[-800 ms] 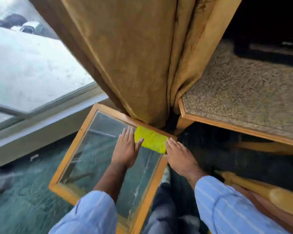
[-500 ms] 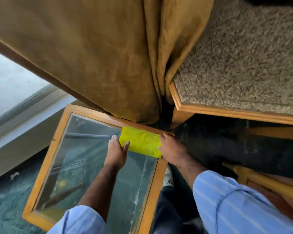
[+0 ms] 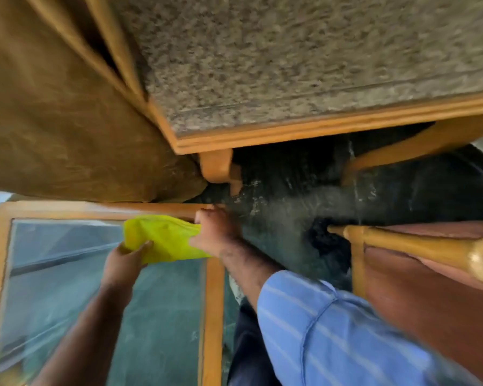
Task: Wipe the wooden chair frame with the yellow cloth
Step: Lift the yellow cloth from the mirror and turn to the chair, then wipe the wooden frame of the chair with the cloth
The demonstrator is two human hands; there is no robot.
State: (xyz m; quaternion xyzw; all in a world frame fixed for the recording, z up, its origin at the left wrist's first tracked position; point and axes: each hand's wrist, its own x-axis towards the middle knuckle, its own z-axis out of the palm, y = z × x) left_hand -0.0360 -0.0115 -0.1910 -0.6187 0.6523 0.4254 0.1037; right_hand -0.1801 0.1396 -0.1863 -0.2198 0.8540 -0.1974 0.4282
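A folded yellow cloth (image 3: 165, 238) is lifted just above the far right corner of a glass-topped table with a wooden frame (image 3: 212, 302). My left hand (image 3: 126, 260) pinches the cloth's near left edge. My right hand (image 3: 215, 232) grips its right end, knuckles over the table corner. The wooden chair frame (image 3: 413, 246) with a rounded rail and reddish-brown seat stands at the right, apart from both hands. The picture is blurred by motion.
A speckled stone-topped table with a wooden edge (image 3: 290, 132) overhangs at the top, its leg (image 3: 216, 165) just beyond my right hand. A brown curtain (image 3: 53, 121) hangs at the upper left. Dark carpet (image 3: 304, 196) lies between the furniture.
The cloth lay flat on the glass table with my hands beside it. Both hands have now taken hold of it and raised it off the glass. My view has swung down and right.
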